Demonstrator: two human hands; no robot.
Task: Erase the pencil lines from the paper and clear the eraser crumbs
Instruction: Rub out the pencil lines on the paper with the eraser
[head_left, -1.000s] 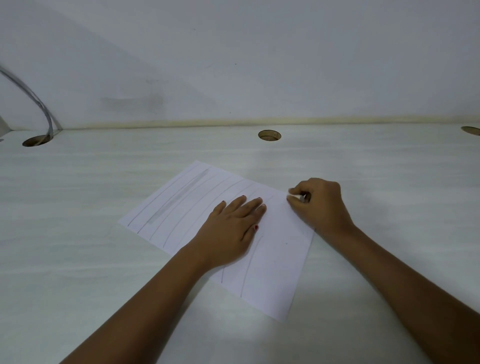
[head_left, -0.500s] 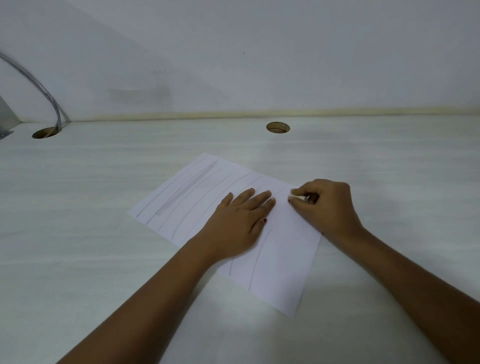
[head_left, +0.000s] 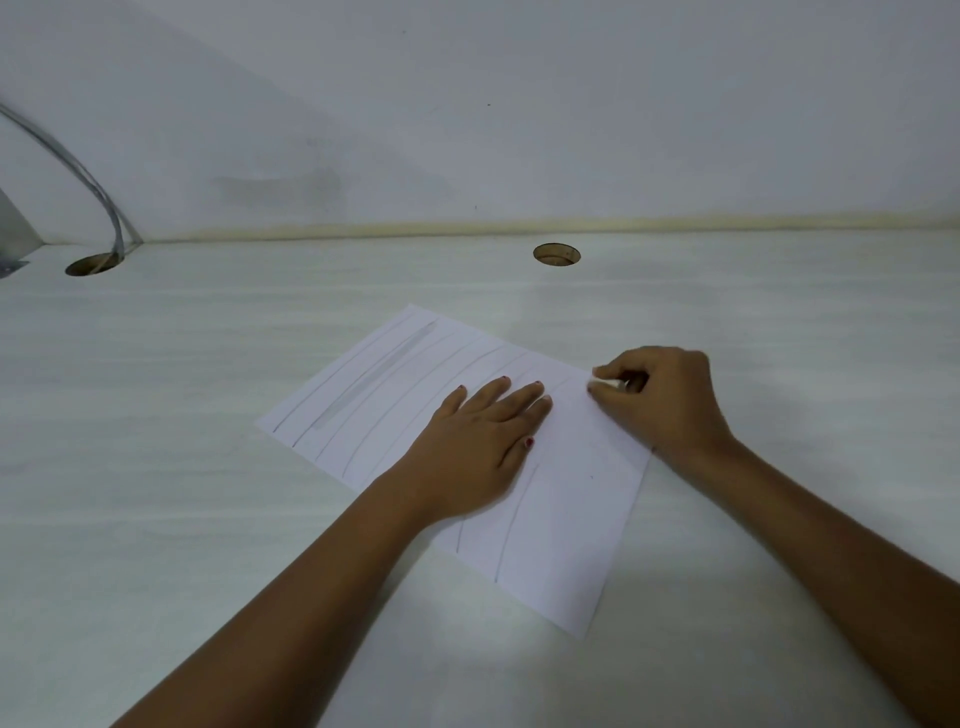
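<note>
A right hand (head_left: 660, 402) holds a small white eraser (head_left: 612, 385) in a tight pinch at the far right edge of the paper (head_left: 566, 525), pinned flat to the pale desk (head_left: 182, 519) by a straight-fingered left hand (head_left: 480, 447). The sheet's right strip looks bare; pencil lines (head_left: 375, 375) cross the rest, so most erasing, and any crumb clearing, apparently remains.

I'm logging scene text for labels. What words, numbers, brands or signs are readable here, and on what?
None is readable.
The paper bears only pencil lines and a grey smudge, no writing.
The eraser pinched in the right hand is mostly hidden; no print shows.
The desk and wall carry no labels.
</note>
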